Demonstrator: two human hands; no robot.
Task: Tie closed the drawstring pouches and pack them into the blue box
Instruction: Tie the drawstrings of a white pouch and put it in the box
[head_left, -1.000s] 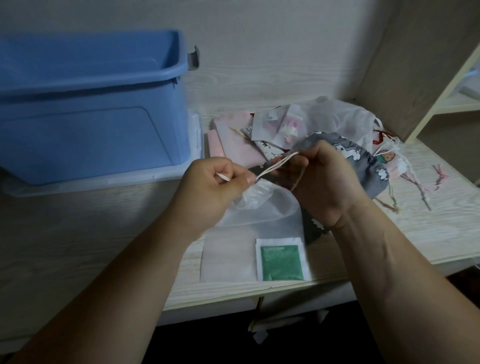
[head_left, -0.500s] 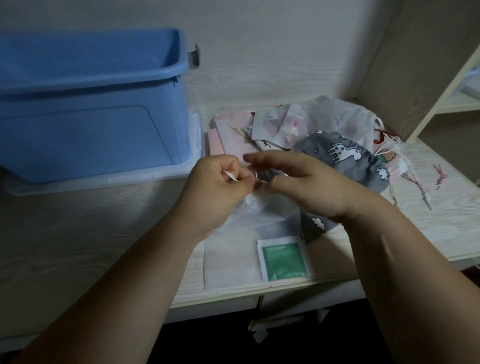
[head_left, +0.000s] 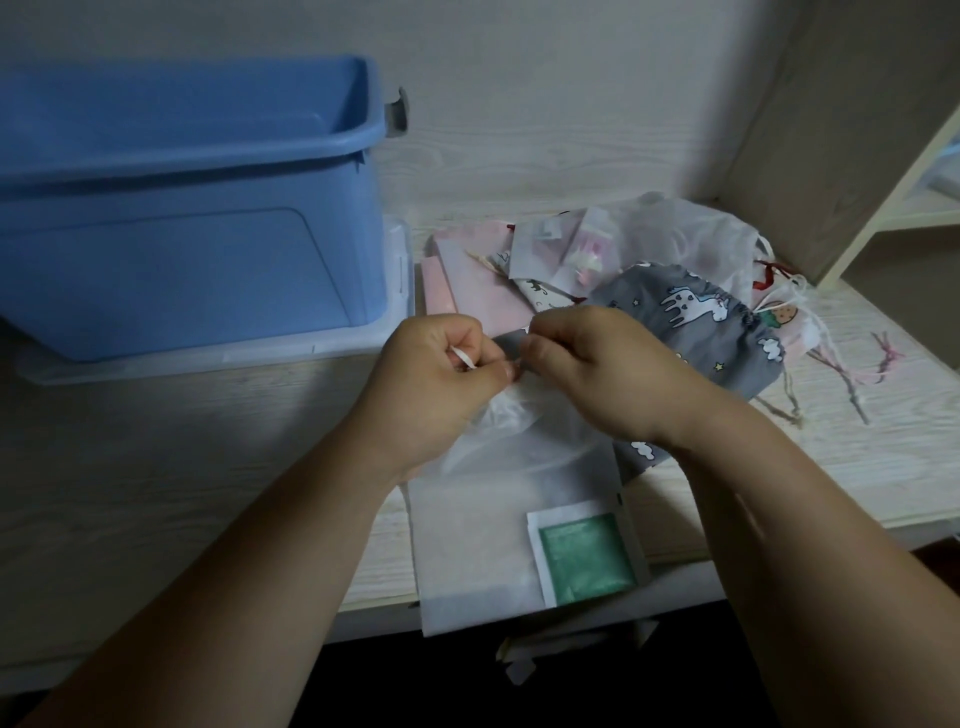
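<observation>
A sheer white drawstring pouch (head_left: 483, 530) lies at the table's front edge with a green and white packet (head_left: 584, 558) inside. Its gathered neck is between my hands. My left hand (head_left: 441, 379) pinches the white drawstring (head_left: 464, 357), one end poking out above the thumb. My right hand (head_left: 597, 369) grips the other part of the string right beside it, fingertips touching. The blue box (head_left: 182, 208) stands open at the back left. A pile of other pouches lies behind my hands, with a grey unicorn-print pouch (head_left: 717, 317) on top.
The blue box rests on a clear lid (head_left: 218, 356). Pink pouches (head_left: 467, 286) and a sheer white pouch (head_left: 691, 234) sit in the pile by the wall. Loose strings (head_left: 852, 374) trail on the table at right. A wooden shelf side (head_left: 841, 130) rises at the far right.
A second ago my hands held the drawstring stretched between them. They have since come together over the pouch's neck, and the right hand has dropped lower, uncovering the grey pouch.
</observation>
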